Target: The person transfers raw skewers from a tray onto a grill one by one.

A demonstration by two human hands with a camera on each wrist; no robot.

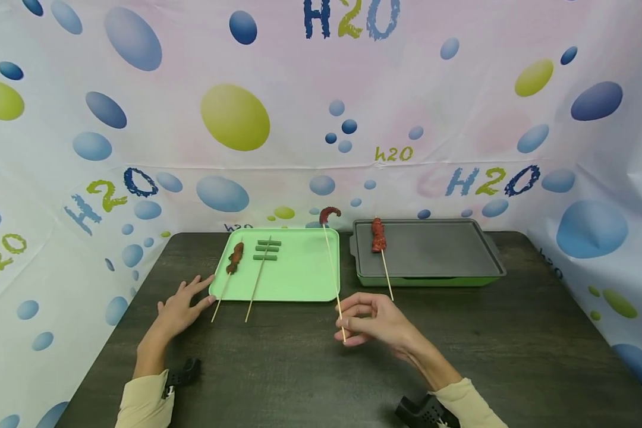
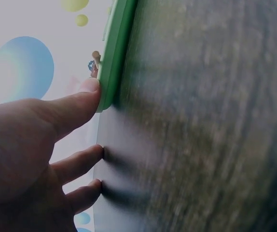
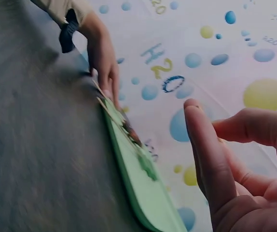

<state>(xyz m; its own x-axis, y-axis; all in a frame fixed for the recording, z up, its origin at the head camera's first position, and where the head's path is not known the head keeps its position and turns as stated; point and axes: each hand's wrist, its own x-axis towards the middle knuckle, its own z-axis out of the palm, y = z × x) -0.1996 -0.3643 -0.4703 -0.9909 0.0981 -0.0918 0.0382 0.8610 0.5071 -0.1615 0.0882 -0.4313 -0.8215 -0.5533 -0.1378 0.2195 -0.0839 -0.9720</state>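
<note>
My right hand (image 1: 377, 323) pinches the lower end of a wooden skewer (image 1: 330, 252) between thumb and fingers. A curled dark-red food piece (image 1: 329, 213) sits at the skewer's top, over the right side of the light green tray (image 1: 302, 276) in the head view. My left hand (image 1: 178, 312) is spread at the tray's left edge. In the left wrist view its thumb touches the tray's corner, while other fingertips reach down to the table. On the tray lie a skewer of brown meat pieces (image 1: 235, 258) and a skewer of several green sticks (image 1: 266, 249), their bare ends over the front rim.
Right of the tray stands a grey rectangular griddle (image 1: 433, 246) with a green base. A skewer of red meat (image 1: 378, 236) lies across its left side, its stick over the front edge. A printed curtain (image 1: 321, 107) hangs behind the dark wooden table (image 1: 278, 368).
</note>
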